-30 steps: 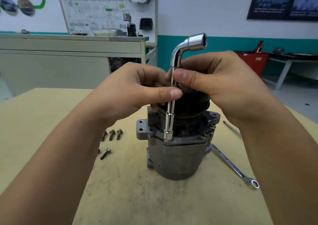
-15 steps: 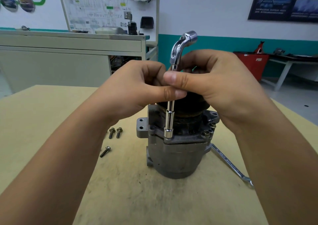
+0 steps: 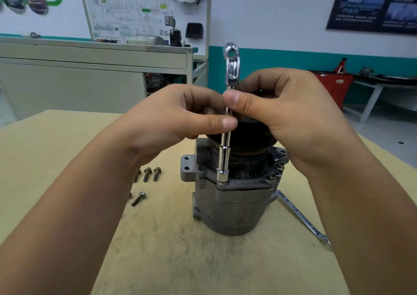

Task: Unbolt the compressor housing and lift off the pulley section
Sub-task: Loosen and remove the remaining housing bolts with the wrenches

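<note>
**Both hands on a socket wrench, working a housing bolt**

A grey compressor (image 3: 232, 206) stands upright in the middle of a tan table (image 3: 67, 150), seen from a head-worn camera. Its black pulley section (image 3: 248, 140) sits on top, partly hidden behind the hands.

A chrome L-shaped socket wrench (image 3: 223, 159) stands vertical. Its socket is planted on the housing flange at about six o'clock, the side nearest the viewer. The left hand (image 3: 178, 121) pinches the wrench shank between thumb and fingers. The right hand (image 3: 291, 118) pinches it just above, thumb on the front.

The socket covers what it sits on, so a bolt head beneath it is likely but cannot be seen. Two seated bolts (image 3: 272, 178) sit in the flange at about three o'clock. Several loose bolts (image 3: 150, 174) lie on the table at nine o'clock from the compressor, apart from it. A spanner (image 3: 297, 213) lies at four o'clock, running under the right forearm.

This looks like the unbolting stage, with fingertips placed to twirl the shank. The next move calls for running this bolt out and lifting it clear. The socket then needs seating squarely on the three o'clock bolts. The pulley section probably cannot lift off until those are out.
</note>
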Tool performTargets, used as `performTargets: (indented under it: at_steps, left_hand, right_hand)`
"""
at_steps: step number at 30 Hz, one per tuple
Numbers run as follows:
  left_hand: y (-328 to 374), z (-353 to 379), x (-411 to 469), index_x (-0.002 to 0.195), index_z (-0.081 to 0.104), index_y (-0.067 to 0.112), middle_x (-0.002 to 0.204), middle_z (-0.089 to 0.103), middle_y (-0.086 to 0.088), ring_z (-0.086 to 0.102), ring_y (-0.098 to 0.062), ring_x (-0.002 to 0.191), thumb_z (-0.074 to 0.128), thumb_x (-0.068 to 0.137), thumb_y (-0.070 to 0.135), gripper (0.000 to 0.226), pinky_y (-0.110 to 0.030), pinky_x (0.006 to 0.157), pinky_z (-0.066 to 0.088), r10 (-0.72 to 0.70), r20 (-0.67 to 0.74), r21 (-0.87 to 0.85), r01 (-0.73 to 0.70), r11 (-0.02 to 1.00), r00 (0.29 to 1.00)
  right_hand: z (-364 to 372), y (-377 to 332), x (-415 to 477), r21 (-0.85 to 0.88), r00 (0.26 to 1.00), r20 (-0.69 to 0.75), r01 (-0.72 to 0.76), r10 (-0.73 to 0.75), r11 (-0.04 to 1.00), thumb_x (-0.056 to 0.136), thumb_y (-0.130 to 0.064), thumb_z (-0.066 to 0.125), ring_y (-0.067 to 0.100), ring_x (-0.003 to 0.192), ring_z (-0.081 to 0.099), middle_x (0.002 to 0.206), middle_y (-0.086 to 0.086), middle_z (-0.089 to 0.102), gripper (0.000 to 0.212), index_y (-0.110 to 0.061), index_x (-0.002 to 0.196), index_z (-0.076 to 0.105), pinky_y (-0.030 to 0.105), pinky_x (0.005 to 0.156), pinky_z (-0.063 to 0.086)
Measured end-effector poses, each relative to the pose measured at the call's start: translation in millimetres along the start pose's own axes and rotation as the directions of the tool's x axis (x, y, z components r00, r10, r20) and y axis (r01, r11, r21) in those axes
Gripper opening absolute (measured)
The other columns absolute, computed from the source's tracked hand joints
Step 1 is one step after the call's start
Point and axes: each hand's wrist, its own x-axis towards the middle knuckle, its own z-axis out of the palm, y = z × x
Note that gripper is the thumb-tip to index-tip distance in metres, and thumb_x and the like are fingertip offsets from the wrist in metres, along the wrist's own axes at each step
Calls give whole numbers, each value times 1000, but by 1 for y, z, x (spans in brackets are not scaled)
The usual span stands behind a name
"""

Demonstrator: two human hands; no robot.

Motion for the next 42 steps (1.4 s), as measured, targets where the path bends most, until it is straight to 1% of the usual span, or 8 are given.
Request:
performTargets:
  at_steps: [6,11,20,23,27,29,34,42]
  left_hand:
    - [-3,0,2,75,64,1,53,48,11,42,-1,50,77,60,24,31,-9,48,35,-15,-32,-9,15,1000,999]
    - [0,6,2,72,62,6,53,52,12,47,1,51,80,54,29,34,-7,54,38,15,-61,-37,-17,999,998]
    - [5,11,1,98,64,-8,93,59,-35,56,-27,83,82,56,32,60,-59,97,42,-10,-137,66,20,998,990]
    - [2,9,3,100,65,-7,81,60,-29,56,-23,79,82,53,34,65,-47,88,51,-5,-128,48,12,999,992]
    - [0,4,3,92,68,-1,53,44,11,43,-7,57,77,58,28,46,-19,58,37,-38,-62,-10,38,999,997]
    - [0,2,1,80,73,13,55,46,11,43,-5,56,76,61,26,24,-19,58,37,-53,-21,-54,51,997,998]
    - [-1,0,-1,82,78,29,69,61,8,51,-2,64,74,62,31,20,-13,56,40,-55,6,-61,56,997,998]
    - [-1,3,1,73,69,11,68,52,-1,45,-5,59,74,62,29,21,-12,51,37,-75,-56,-29,74,997,996]
  right_hand:
    - [-2,0,0,-4,999,43,9,-9,1000,78,-27,72,17,76,68,78,3,72,7,-20,78,72,36,70,57]
    - [-4,0,-1,38,995,98,13,-17,999,80,-23,70,16,78,69,81,4,73,5,-19,82,73,32,71,57]
    - [0,2,0,70,1000,28,10,-12,998,70,-26,79,11,63,56,68,3,58,16,-20,70,65,27,58,49]
    - [1,2,0,53,1000,19,18,-19,998,73,-26,78,10,62,56,68,4,60,15,-20,69,65,26,57,49]
    - [1,2,0,47,999,29,20,-22,999,75,-24,75,12,64,59,71,12,64,12,-19,71,66,28,61,52]
    - [0,1,0,43,999,39,26,-27,999,77,-23,74,12,66,62,74,11,68,10,-19,72,66,28,63,53]
    - [-1,2,2,26,998,44,38,-39,999,80,-23,71,7,68,63,69,-5,68,7,-21,74,68,20,64,51]
    - [-3,2,1,25,995,90,37,-39,999,84,-21,67,7,77,67,78,-4,72,4,-20,83,71,22,71,52]
